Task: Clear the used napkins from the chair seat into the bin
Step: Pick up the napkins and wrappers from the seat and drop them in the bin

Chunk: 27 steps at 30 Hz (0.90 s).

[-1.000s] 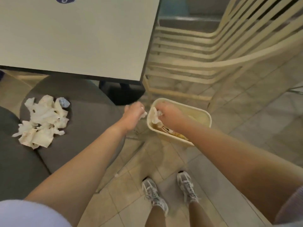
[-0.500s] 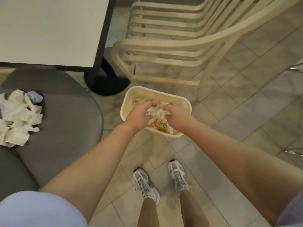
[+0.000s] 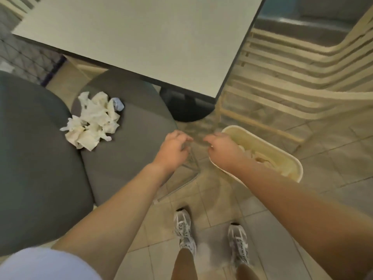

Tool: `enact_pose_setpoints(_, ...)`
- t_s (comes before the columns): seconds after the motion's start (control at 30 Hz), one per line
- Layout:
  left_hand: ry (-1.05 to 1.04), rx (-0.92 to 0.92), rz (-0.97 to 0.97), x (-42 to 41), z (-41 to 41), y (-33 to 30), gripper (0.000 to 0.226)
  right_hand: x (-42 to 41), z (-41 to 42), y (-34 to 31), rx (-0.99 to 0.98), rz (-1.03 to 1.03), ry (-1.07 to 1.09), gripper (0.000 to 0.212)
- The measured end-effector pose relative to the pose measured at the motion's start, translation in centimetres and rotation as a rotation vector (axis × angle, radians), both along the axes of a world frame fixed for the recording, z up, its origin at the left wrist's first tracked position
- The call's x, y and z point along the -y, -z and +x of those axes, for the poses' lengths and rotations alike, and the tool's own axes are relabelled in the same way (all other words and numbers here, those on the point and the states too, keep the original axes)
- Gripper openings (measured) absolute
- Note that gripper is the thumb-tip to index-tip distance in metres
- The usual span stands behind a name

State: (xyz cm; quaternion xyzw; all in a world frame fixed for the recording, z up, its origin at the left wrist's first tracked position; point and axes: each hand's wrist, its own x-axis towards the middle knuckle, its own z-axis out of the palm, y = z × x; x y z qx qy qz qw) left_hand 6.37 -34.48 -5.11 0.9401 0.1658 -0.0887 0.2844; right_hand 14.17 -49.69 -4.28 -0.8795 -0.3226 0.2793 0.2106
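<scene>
- Nearest to me: two grey-and-white sneakers [image 3: 184, 231] on the tiled floor [image 3: 333, 195], toes pointing away.
- My left hand [image 3: 173, 150] hangs over the front edge of the grey chair seat [image 3: 125, 158], fingers loosely curled, holding nothing.
- My right hand [image 3: 223, 151] is over the near left rim of the bin [image 3: 296, 168], fingers loosely curled and relaxed; I see nothing gripped in it.
- The two hands are near each other, not touching.
- The bin, cream-coloured, stands on the floor right of the seat; crumpled paper lies inside.
- Used napkins [image 3: 92, 122]: a crumpled white pile on the chair seat, left of my left hand and well apart from it. A small bluish wad [image 3: 118, 104] touches the pile's far side.
- Beyond: white table [image 3: 141, 41] with dark pedestal base [image 3: 187, 106]; stacked cream chairs [image 3: 302, 77] at far right.
</scene>
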Motion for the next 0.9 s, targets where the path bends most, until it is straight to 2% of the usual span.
enact_pose_setpoints(0.23,-0.131,-0.016,0.077,-12.1,-4.1,-0.4,0.031,-12.2,-2.1,-0.7,-0.015,0.031,-0.080,0.039)
enact_pose_setpoints(0.53,-0.255,-0.075,0.154,-26.9,-7.5,0.9,0.045,-27.4,-2.9,-0.2,-0.055,-0.039,-0.121,0.054)
enact_pose_setpoints(0.67,-0.317,-0.112,0.161,-31.2,-7.6,2.0,0.054,-32.1,-2.4,0.3,-0.059,-0.024,-0.108,0.051)
enact_pose_setpoints(0.9,-0.398,-0.152,0.144,-36.7,-6.0,5.0,0.055,-39.7,-1.1,3.2,-0.017,-0.043,-0.137,0.043)
